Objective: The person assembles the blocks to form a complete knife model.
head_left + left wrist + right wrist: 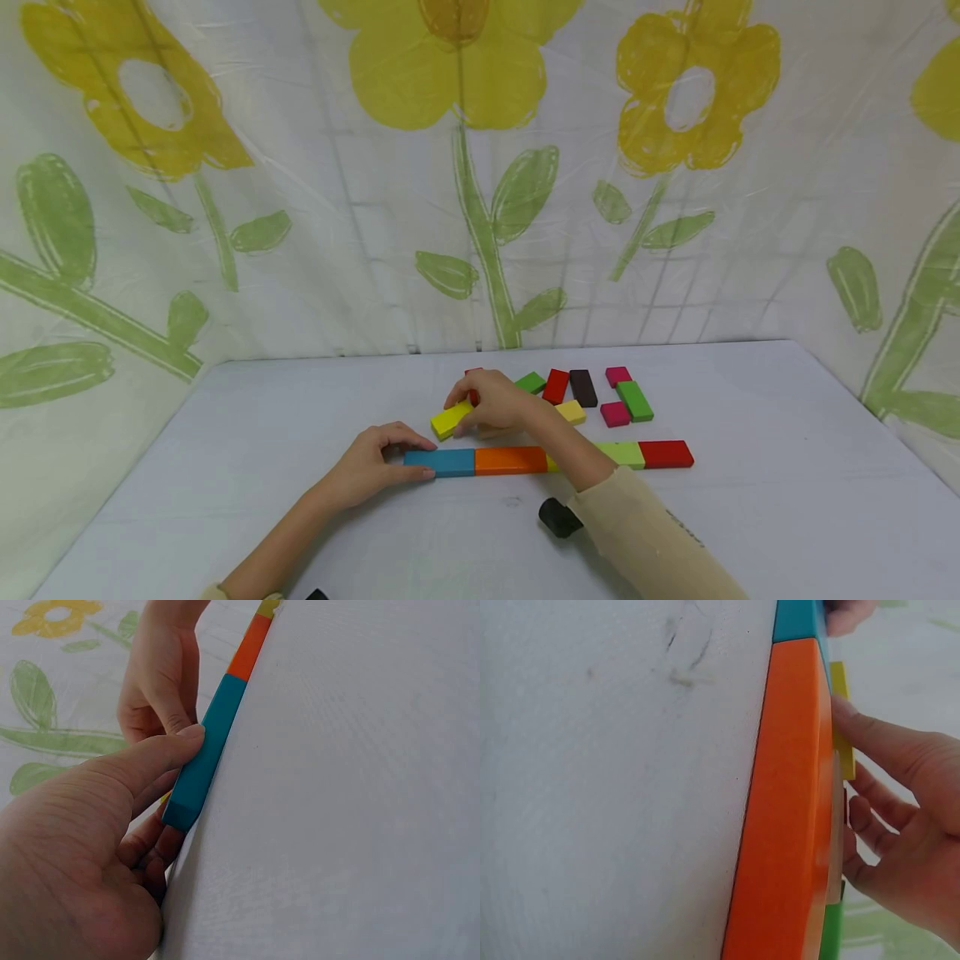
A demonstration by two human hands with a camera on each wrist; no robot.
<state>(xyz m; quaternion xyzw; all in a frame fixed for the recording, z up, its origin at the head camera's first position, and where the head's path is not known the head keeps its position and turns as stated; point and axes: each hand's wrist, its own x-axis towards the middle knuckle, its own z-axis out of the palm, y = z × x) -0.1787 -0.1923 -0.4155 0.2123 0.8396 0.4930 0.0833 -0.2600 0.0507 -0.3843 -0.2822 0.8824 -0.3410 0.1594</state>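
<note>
A straight row of flat blocks lies across the table. From the left come a blue block (444, 463), an orange block (512, 460), a yellow one mostly hidden by the right forearm, a light green block (622, 454) and a red block (666, 454). My left hand (367, 468) pinches the blue block at the row's left end, thumb (161, 754) on its near side and fingers beyond it. Just behind the row, my right hand (498, 402) holds a yellow block (447, 422) between thumb and fingers. In the right wrist view that yellow block (843, 750) is partly covered by the thumb.
Loose blocks lie behind the row: a dark brown one (583, 388), a red one (556, 387), a green one (635, 402), pink ones (615, 414) and a pale yellow one (572, 412). A flower-printed curtain (360, 275) hangs behind the white table (285, 417).
</note>
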